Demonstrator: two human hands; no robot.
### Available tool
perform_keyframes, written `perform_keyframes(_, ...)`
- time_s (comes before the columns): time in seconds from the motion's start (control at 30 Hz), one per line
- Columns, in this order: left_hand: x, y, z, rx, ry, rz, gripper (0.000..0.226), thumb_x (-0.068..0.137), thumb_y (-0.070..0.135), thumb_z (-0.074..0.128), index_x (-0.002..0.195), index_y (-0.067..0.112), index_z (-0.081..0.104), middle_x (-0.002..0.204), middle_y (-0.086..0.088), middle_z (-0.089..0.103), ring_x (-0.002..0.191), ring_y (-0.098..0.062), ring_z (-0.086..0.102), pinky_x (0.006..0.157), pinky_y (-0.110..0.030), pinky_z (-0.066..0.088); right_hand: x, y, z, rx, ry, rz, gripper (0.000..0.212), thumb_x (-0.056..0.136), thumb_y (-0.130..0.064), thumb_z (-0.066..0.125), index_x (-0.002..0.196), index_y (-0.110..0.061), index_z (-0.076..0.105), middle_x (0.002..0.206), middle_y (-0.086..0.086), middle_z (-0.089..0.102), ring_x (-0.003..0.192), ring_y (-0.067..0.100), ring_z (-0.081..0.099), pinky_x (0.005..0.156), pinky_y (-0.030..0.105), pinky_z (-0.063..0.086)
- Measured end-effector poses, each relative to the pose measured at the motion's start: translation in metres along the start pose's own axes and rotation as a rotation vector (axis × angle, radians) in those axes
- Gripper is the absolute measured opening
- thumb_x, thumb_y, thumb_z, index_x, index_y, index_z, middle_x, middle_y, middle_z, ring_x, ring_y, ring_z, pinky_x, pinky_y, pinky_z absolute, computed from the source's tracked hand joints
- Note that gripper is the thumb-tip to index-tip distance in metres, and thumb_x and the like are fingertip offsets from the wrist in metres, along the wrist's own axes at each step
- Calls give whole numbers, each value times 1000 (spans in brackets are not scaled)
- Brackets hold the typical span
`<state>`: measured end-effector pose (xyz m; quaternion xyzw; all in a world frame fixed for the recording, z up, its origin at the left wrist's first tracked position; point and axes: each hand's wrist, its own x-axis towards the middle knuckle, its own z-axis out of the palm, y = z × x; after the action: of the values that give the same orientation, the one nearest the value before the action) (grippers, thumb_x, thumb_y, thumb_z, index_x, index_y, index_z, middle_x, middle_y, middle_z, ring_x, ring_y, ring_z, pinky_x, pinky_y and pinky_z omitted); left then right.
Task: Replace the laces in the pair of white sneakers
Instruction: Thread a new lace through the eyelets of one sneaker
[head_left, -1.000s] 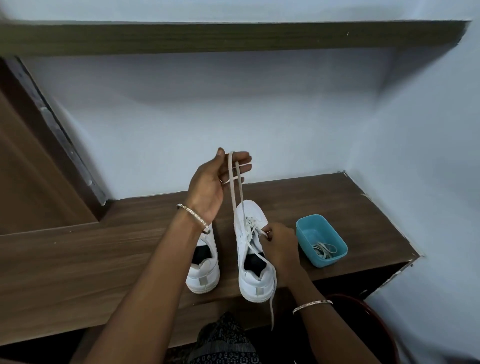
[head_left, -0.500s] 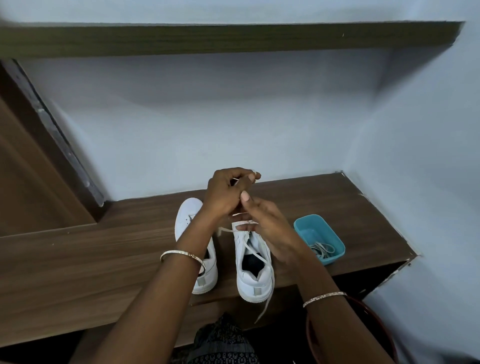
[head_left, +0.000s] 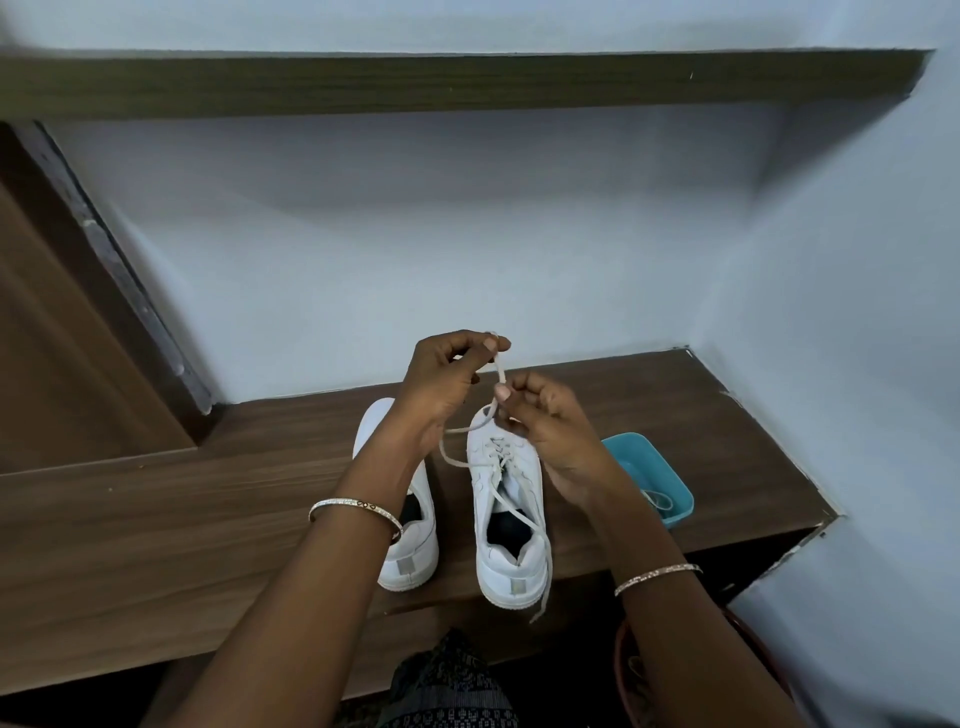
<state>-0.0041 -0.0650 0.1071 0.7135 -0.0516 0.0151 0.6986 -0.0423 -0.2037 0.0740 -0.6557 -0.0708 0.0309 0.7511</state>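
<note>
Brown wood-grain laminate covers the desk (head_left: 208, 519), and from the head view we see a pair of white low-top sneakers standing on it side by side near its front edge, heels toward us and toes toward the pale blue wall (head_left: 415, 249). We find the left white sneaker (head_left: 415, 551) partly hidden under the left forearm. The right white sneaker (head_left: 483, 483) stands just beside it, with an off-white flat lace (head_left: 501, 366) threaded through its front eyelets. The left hand (head_left: 447, 379) is raised above the toes, its fingers (head_left: 488, 344) curled, thumb and forefinger pinching the lace near its upper end. The right hand (head_left: 550, 431) sits lower, over the right sneaker's toe, its fingers (head_left: 503, 392) curled too and pinching the same lace a little further down. From there we see the lace loop out to the left and back to the eyelets. Its other end crosses the shoe's opening and hangs over the desk's front edge. A thin metal bangle (head_left: 356, 506) circles each wrist. To the right we see a small teal plastic tray (head_left: 680, 512) holding a coiled pale lace (head_left: 660, 500). A dark wooden shelf (head_left: 467, 78) runs overhead.
</note>
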Motion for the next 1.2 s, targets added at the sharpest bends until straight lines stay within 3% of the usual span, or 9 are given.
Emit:
perform_keyframes(0.1, 2, -5, -7, 17, 51, -16, 18, 97, 18, 60, 101, 7, 74, 91, 11, 69, 61, 9, 56, 52, -10, 38, -3, -4, -3, 251, -21, 160, 17, 102, -16, 52, 91, -6, 60, 83, 7, 63, 78, 27, 68, 76, 45, 59)
perform_keyframes(0.2, 5, -15, -15, 36, 179, -49, 17, 98, 18, 58, 98, 13, 74, 98, 10, 69, 71, -1, 54, 52, -12, 39, -10, -5, -16, 125, -49, 217, 26, 104, -27, 48, 86, -10, 55, 76, 6, 58, 52, 15, 48, 45, 24, 39)
perform_keyframes(0.3, 7, -24, -26, 67, 320, -61, 21, 99, 14, 53, 102, 9, 73, 95, 10, 67, 75, -7, 54, 49, -8, 40, -16, 2, -32, 51, -65, 210, 27, 104, -29, 47, 94, -6, 57, 66, -1, 46, 47, 6, 30, 41, 17, 25)
perform_keyframes(0.4, 9, -35, -40, 136, 345, -157, 22, 98, 12, 50, 94, 11, 71, 92, 5, 67, 70, -11, 55, 53, -17, 41, -21, 9, -43, -108, 36, 198, 27, 105, -19, 47, 103, -1, 67, 64, -3, 52, 49, 5, 36, 45, 17, 29)
perform_keyframes(0.57, 0, -59, -46, 1062, 289, -203, 35, 86, 47, 65, 89, 12, 70, 98, -9, 63, 91, -31, 64, 80, -38, 53, -19, 22, -39, -345, 99, 197, 27, 103, 0, 42, 111, -7, 66, 91, 7, 75, 68, 13, 64, 59, 20, 48)
perform_keyframes(0.67, -9, -49, -25, 779, 102, 144, 26, 92, 39, 63, 92, 13, 61, 100, -4, 63, 89, -22, 61, 79, -36, 50, -13, 30, -28, -317, 94, 200, 8, 99, 1, 51, 103, -2, 58, 91, 13, 76, 71, 20, 71, 59, 23, 53)
perform_keyframes(0.8, -15, -44, -4, 537, -356, 104, 23, 102, 32, 51, 105, 16, 67, 95, 3, 71, 92, -12, 67, 83, -28, 50, -6, 31, -15, -407, 121, 104, 5, 89, 1, 66, 86, -1, 65, 71, 5, 74, 62, 17, 70, 53, 18, 49)
perform_keyframes(0.97, -15, -55, -8, 413, -396, -121, 32, 100, 37, 54, 79, 14, 64, 58, 13, 62, 46, -4, 46, 50, -22, 37, -3, 38, -17, -494, 215, 3, 7, 82, -2, 74, 84, -9, 75, 67, -1, 74, 58, 1, 66, 58, 18, 51)
perform_keyframes(1.2, -10, -72, -17, 623, -280, -20, 14, 93, 21, 66, 86, 13, 74, 70, 4, 73, 68, -24, 69, 64, -36, 56, -7, 70, -26, -438, 266, 25, 12, 86, -12, 76, 97, -12, 75, 89, -1, 76, 86, 13, 72, 84, 38, 59)
